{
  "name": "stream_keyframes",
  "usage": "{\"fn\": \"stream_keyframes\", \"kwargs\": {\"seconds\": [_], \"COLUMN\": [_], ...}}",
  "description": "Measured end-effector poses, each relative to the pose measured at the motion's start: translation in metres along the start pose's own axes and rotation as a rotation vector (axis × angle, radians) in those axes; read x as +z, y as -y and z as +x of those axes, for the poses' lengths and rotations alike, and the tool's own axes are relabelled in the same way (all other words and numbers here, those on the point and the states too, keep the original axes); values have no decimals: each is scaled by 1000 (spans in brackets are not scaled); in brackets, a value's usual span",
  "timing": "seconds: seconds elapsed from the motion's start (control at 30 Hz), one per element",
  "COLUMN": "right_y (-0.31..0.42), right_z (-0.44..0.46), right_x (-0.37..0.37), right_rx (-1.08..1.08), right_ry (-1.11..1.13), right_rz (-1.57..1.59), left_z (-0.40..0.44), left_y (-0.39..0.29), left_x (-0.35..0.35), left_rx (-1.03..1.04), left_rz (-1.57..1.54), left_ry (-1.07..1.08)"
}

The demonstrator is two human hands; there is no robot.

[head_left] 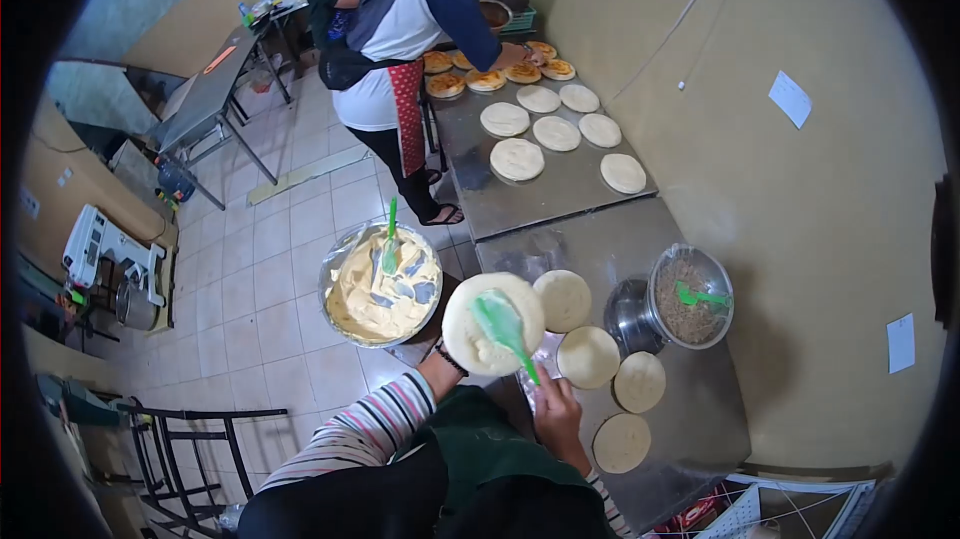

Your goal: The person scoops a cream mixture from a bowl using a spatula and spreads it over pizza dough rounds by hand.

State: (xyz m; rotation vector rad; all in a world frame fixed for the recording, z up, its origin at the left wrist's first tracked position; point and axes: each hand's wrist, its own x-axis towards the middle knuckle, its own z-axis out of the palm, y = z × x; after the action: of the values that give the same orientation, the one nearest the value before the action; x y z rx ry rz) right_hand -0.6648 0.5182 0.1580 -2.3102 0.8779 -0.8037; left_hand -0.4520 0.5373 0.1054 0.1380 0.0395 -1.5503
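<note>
My left hand holds up a round pale flatbread from below, its fingers hidden under it. In my right hand is the handle of a green spatula, whose blade lies flat on top of the bread with some cream on it. A large metal bowl of pale yellow cream stands to the left of the bread, with a second green spatula stuck in it. Several more flatbreads lie on the metal table to the right.
A bowl of brown shredded filling with a green utensil sits by the wall, beside a steel pot. Further along, another person works over topped breads. Plain breads lie nearer. A chair frame stands at left.
</note>
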Motion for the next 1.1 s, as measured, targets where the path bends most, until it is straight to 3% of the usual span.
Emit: {"fn": "stream_keyframes", "kwargs": {"seconds": [0.07, 0.2, 0.4, 0.47, 0.53, 0.57, 0.6, 0.63, 0.7, 0.73, 0.8, 0.9, 1.1], "right_y": [11, 35, 98, 99, 104, 104, 115, 105, 83, 66, 59, 59, 53], "right_z": [-4, 6, 14, 7, 12, 22, 38, 44, 63, 68, 78, 89, 101], "right_x": [18, 44, 100, 130, 150, 149, 150, 173, 210, 238, 280, 343, 449], "right_rx": [19, -59, 57, 38, 76, 554, 697, 710, 638, 261, -37, -153, -259], "right_ry": [80, 176, 872, 975, 1094, 1246, 1187, 1104, 1005, 945, 845, 872, 883], "right_rz": [45, 155, 571, 604, 887, 893, 862, 947, 440, 115, -315, -534, -651], "left_z": [-15, -51, -181, -236, -284, -303, -323, -340, -352, -351, -352, -340, -294], "left_y": [-10, -30, -122, -145, -178, -188, -203, -206, -214, -209, -209, -210, -238], "left_x": [1, -4, -105, -122, -135, -145, -153, -161, -179, -188, -206, -238, -262], "left_rx": [-21, 142, 609, 606, 590, 584, 580, 577, 572, 567, 550, 531, 522], "left_rz": [-45, -104, 4, -27, -67, -88, -111, -136, -175, -193, -226, -272, -311], "left_ry": [-6, -98, -361, -419, -462, -476, -488, -499, -520, -527, -540, -551, -590]}}
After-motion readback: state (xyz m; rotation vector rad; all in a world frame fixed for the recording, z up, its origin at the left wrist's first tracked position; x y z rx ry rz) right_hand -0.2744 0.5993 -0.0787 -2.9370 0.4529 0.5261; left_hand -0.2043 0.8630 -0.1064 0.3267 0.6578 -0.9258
